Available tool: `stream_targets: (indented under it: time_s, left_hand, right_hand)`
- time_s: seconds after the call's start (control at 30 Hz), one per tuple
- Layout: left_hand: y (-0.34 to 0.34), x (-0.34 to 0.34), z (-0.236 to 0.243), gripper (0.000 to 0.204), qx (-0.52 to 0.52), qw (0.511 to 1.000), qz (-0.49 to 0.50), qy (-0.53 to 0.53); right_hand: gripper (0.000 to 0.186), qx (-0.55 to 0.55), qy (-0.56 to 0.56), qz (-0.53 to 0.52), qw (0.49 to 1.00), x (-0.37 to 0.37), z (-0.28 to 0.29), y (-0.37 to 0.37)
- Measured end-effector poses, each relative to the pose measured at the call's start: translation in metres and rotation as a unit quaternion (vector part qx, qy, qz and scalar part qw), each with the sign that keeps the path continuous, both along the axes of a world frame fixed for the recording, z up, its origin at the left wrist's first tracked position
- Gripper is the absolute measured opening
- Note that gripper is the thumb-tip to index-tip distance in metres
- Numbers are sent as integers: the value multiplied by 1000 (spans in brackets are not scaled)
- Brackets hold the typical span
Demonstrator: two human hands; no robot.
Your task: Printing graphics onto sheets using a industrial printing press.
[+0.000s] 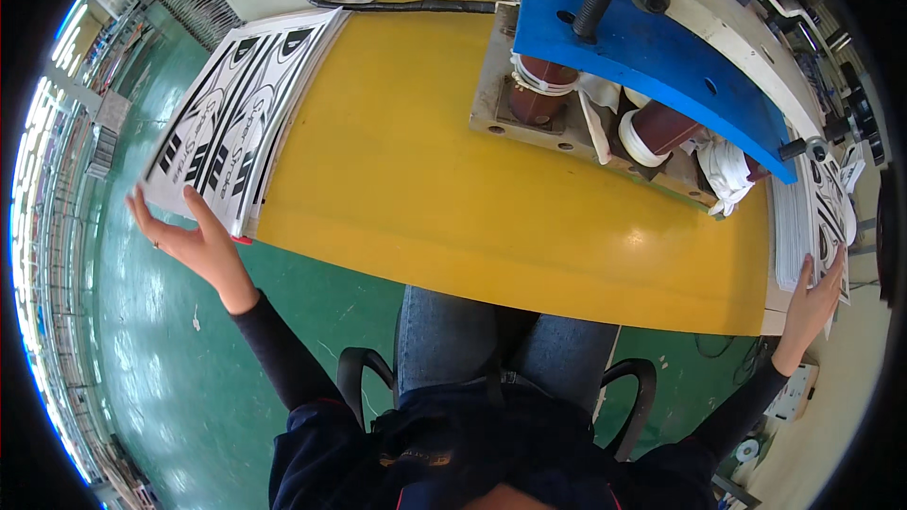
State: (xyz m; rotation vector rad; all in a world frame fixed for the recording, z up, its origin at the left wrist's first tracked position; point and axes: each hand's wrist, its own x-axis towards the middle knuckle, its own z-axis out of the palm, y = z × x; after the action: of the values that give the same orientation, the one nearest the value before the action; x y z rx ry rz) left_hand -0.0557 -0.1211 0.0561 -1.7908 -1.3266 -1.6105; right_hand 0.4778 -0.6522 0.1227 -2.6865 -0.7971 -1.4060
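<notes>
the left hand was spread, thumb and fingers well apart, at the near end of the left stack of printed sheets; the right hand lay at the near end of the right stack, and, that side being foreshortened near the rim of the view, whether its fingers pinched a sheet could not be told. if sheets clung together, a single pull could have dragged up several; hard thumb pressure might have creased a corner; a sideways push could have skewed the left stack, whose edges were uneven, perhaps spilling sheets onto the green floor. the sheets were white and thin, with black bands, curves and lettering. between the stacks stretched the yellow table, below a machine's blue plate and brown cylinders.
</notes>
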Motion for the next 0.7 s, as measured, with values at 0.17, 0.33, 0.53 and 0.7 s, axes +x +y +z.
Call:
stream_targets:
  time_s: [0.17,0.33,0.53,0.7]
  left_hand:
    - [-16,9,5,43,-253,917,-163,262]
    - [16,-3,6,43,-360,865,-222,270]
    - [-33,25,30,39,-247,888,-237,307]
    - [-80,53,29,30,-294,838,-404,221]
  right_hand:
    - [39,-37,165,-41,985,-32,4,12]
    - [43,-271,91,24,958,-93,2,50]
    - [47,-237,266,236,904,-165,-33,90]
    - [73,-131,438,494,740,-212,-53,136]
